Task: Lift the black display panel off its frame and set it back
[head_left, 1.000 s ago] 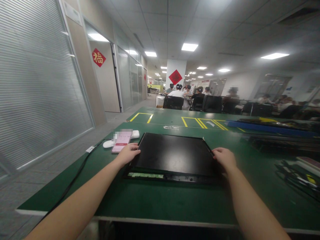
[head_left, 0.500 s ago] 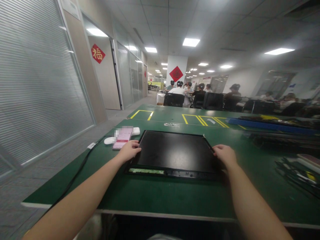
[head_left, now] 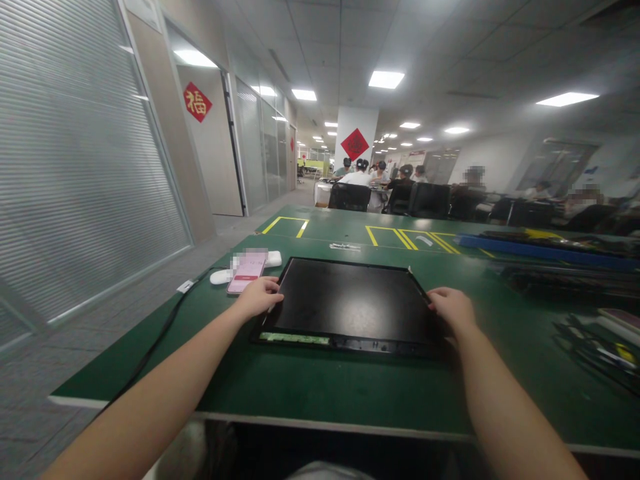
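Note:
A black flat display panel [head_left: 350,300] lies screen up on the green table [head_left: 330,393]. Along its near edge runs a strip of green circuit board [head_left: 295,339]. My left hand [head_left: 259,297] grips the panel's left edge, thumb on top at the rim. On the opposite side my right hand [head_left: 454,309] holds the right edge between thumb and fingers. The undersides of both hands' grips are hidden. Beyond my left hand lies a pink-screened phone [head_left: 247,272], with white rounded objects beside it.
A black cable [head_left: 165,327] runs along the table's left side. Dark cables [head_left: 595,347] lie at the right. Farther back right is a blue tray [head_left: 545,250] with dark parts. Yellow tape outlines [head_left: 400,238] mark the table's far side. Several people sit beyond it.
The camera view has shifted slightly. Both hands stay at the panel's side edges, and the panel keeps its place on the table.

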The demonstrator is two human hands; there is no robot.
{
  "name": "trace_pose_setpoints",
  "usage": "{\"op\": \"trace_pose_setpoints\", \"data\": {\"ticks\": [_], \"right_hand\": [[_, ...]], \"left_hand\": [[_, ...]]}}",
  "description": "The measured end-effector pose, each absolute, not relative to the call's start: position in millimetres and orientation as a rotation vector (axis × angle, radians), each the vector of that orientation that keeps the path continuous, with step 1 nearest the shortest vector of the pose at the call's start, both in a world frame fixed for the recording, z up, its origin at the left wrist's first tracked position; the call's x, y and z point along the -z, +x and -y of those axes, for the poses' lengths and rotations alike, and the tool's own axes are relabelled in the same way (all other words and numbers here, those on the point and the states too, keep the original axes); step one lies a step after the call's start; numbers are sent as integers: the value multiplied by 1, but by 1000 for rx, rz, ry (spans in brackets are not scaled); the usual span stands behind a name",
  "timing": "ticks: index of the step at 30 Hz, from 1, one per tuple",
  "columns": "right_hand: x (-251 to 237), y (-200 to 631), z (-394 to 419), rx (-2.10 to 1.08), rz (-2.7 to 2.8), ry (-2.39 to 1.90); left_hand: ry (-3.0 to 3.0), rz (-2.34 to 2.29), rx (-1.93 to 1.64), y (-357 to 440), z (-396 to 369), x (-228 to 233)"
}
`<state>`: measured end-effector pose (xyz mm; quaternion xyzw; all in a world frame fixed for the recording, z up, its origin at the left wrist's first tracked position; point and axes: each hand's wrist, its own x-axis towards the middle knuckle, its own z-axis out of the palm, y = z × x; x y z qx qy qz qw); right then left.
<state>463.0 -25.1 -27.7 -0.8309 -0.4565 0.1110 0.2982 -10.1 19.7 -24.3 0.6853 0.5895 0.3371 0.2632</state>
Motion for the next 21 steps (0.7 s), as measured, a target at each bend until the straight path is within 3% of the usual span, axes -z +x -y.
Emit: {"op": "trace_pose_setpoints", "data": {"ticks": [21], "right_hand": [[24,459,27,-276,1229,-2222]], "left_hand": [[2149,-1600,-737,-12,-18,21]]}}
